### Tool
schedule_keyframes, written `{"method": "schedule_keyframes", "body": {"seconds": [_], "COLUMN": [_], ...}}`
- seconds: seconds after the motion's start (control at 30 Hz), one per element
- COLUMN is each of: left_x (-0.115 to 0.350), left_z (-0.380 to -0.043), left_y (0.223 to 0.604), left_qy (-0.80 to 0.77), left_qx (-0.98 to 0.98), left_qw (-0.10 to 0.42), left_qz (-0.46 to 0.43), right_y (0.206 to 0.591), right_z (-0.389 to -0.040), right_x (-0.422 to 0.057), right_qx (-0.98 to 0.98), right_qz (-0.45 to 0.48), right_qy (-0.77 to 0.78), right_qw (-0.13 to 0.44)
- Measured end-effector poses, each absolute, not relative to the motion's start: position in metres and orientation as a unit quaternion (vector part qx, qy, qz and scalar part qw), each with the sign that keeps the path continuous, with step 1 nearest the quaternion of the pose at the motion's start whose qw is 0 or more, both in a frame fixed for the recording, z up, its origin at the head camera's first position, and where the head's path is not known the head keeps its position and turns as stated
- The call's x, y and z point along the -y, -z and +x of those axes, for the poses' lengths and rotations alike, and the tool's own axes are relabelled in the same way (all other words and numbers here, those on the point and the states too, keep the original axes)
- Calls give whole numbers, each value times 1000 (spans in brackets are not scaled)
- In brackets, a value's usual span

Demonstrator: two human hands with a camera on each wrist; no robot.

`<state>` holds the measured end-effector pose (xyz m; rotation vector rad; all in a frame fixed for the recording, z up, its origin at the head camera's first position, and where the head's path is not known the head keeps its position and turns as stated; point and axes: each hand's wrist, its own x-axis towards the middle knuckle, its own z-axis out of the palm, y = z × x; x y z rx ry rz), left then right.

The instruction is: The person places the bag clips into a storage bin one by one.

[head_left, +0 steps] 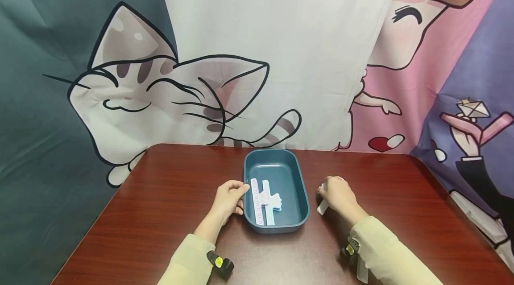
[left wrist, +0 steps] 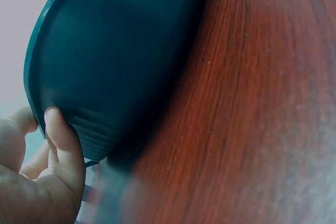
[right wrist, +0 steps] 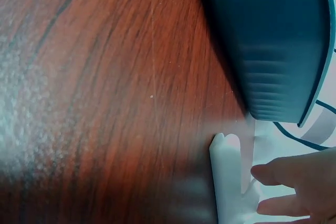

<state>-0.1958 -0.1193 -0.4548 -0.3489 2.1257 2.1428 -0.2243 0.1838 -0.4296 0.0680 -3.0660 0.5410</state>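
Observation:
A dark blue-green rectangular bin (head_left: 304,207) stands on the table. Inside it, along its left side, lie a pale pink long ruler clip (head_left: 257,202) and a light blue long ruler clip (head_left: 269,213), side by side and partly overlapping. My left hand (head_left: 230,200) pinches the bin's left rim; in the left wrist view its thumb and fingers lie on either side of that rim. To the right of the bin, my right hand (head_left: 338,193) is over a white long clip (right wrist: 229,182) and grips it with bent fingers, hiding most of it in the head view.
The reddish-brown wooden table (head_left: 180,178) extends around the bin. A cartoon-printed cloth (head_left: 281,30) hangs right behind its far edge. A white strip (head_left: 362,271) shows beneath the right sleeve; I cannot tell what it is.

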Motion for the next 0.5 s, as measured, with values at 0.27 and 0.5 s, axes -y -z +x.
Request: {"method": "schedule_keyframes", "body": {"seconds": [0.27,0.5], "left_x": [119,119], "left_z": [-196,-197], "left_y": [455,455], "left_qy": [-705,-703], "left_qx": [-699,-699], "left_qw": [50,54], "left_qz": [-112,-119], "right_y": [430,429], "right_z": [-226,-226], "right_x": [-185,-186], "right_qx": [984,984], "right_qz": [23,16], "right_qy": [-176,-175], "right_qw": [3,1]}}
